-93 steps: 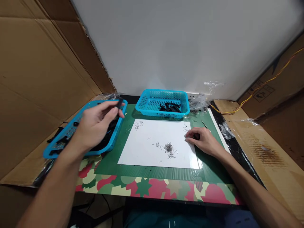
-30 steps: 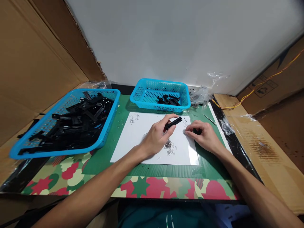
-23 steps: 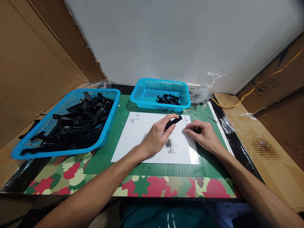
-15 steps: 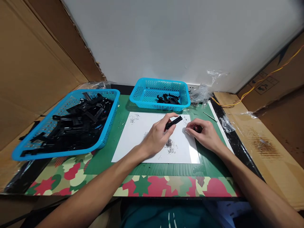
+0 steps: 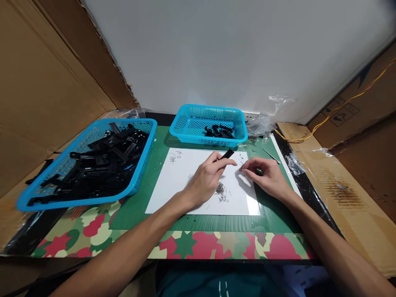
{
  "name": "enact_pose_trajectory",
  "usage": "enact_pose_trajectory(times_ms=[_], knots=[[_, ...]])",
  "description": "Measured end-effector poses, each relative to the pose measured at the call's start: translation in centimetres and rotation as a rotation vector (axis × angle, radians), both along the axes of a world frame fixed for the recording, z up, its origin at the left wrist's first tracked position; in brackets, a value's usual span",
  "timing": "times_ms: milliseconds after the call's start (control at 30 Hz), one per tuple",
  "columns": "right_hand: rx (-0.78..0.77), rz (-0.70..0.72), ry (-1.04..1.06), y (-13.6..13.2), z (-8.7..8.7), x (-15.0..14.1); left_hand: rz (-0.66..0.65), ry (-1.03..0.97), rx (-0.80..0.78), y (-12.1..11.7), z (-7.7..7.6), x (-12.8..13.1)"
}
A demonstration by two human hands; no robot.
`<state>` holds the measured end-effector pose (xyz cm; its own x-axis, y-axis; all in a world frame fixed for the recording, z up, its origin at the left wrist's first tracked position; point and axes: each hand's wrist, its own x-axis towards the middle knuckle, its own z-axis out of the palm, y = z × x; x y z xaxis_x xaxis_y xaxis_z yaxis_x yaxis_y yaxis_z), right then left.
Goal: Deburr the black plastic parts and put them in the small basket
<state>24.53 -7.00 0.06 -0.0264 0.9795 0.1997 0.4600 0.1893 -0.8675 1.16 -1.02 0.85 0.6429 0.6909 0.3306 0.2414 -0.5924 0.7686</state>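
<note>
My left hand (image 5: 206,178) is closed around a narrow black plastic part (image 5: 228,154), whose far end pokes out above the fingers. One finger of that hand stretches right, toward my other hand. A short gap to the right, my right hand (image 5: 265,175) has thumb and fingertips pinched together over the edge of the white sheet (image 5: 173,185); whatever the pinch holds is too small to make out. A pile of tiny bent metal wire pieces (image 5: 220,189) lies on the sheet below my left hand, and a smaller scatter of wire pieces (image 5: 175,156) is at its upper left corner.
A large blue basket (image 5: 144,165) heaped with black plastic parts (image 5: 108,156) stands at the left. Behind the sheet, a smaller blue basket (image 5: 192,139) holds several black pieces (image 5: 220,131). A thin metal tool (image 5: 271,156) and crumpled clear plastic (image 5: 261,124) lie at the right.
The black part has turned more upright and sits deeper in my left hand, with a finger now extended to the right. My right hand stays nearly in place, fingertips together.
</note>
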Motion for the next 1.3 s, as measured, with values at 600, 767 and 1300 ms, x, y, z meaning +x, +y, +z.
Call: enact_pose_trajectory(times_ms=[600, 767, 1300], knots=[[0.110, 0.088, 0.260, 0.0, 0.1, -0.6, -0.027, 0.025, -0.150, -0.6, 0.3, 1.0], [0.089, 0.123, 0.285, 0.1, 0.0, -0.5, -0.023, 0.004, -0.168, -0.6, 0.5, 0.9], [0.042, 0.086, 0.043, -0.1, 0.8, -0.6, 0.058, 0.042, -0.132, -0.6, 0.2, 0.9]])
